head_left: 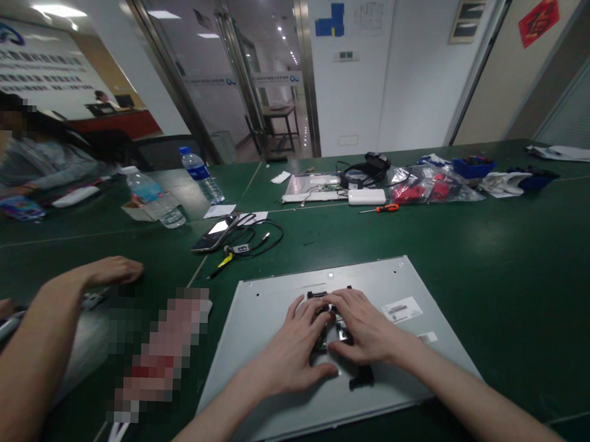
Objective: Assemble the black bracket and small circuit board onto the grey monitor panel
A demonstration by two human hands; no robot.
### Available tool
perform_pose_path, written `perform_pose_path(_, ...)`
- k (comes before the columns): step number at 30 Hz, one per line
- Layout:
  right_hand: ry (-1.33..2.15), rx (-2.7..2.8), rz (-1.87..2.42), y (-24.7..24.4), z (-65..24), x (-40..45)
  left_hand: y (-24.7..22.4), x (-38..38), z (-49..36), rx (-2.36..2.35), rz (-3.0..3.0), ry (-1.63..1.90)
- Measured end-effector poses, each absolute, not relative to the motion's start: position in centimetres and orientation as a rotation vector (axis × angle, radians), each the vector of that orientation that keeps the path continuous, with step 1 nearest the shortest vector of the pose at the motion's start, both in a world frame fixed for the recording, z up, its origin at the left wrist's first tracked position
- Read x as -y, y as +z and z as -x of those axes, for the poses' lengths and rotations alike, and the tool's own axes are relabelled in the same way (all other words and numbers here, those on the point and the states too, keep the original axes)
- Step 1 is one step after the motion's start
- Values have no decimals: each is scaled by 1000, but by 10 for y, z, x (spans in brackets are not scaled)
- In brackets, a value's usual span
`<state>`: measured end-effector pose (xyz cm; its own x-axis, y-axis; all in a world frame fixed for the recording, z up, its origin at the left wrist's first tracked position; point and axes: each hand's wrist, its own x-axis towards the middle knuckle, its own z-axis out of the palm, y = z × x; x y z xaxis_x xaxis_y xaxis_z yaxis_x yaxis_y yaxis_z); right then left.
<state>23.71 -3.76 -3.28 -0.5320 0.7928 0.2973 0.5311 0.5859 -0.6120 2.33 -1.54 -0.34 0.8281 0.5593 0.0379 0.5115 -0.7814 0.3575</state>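
A flat grey metal panel [272, 323] lies on the table before me, with white labels on its right part. At its middle sits a small green circuit board [321, 341] with black parts around it, much of it covered by my fingers. My left hand [303, 344] grips the board from the left, fingers bent over it and thumb resting lower on the panel. From the right, my right hand [361, 326] curls its fingers and thumb about the board and a shiny metal piece. A black strip [362, 377] lies just below my right hand.
Another person's arm [59, 322] reaches in at left, near a blurred-out phone-like item [167, 345]. Beyond the panel lie a phone [214, 234], black cables [270, 236], an orange screwdriver [385, 209] and a white box [367, 197]. Water bottles [202, 176] stand at back left.
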Motion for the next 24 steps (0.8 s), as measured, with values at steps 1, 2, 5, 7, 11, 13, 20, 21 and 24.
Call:
perform_pose_path(1,626,2263,1045,-33,-237,38,-4,15,-23,-804,-2676,213)
perform_pose_path(2,631,2266,1044,-33,-237,38,-4,15,-23,-799,-2677,219)
perform_pose_path(5,636,2269,1056,-34,-236,38,-5,16,-23,-794,-2681,218)
perform_pose_path(7,639,2270,1064,-34,-235,38,-5,16,-24,-794,-2678,222)
perform_pose_path(11,639,2267,1065,-33,-235,40,-3,15,-24,-796,-2679,204)
perform_pose_path(13,641,2265,1067,-33,-235,40,-2,15,-25,-795,-2679,192)
perform_pose_path(20,627,2270,1065,-35,-235,40,-1,15,-25,-778,-2673,252)
perform_pose_path(21,622,2266,1067,-36,-235,40,-2,14,-25,-780,-2677,257)
perform_pose_path(24,626,2258,1066,-36,-234,40,-4,14,-25,-764,-2684,304)
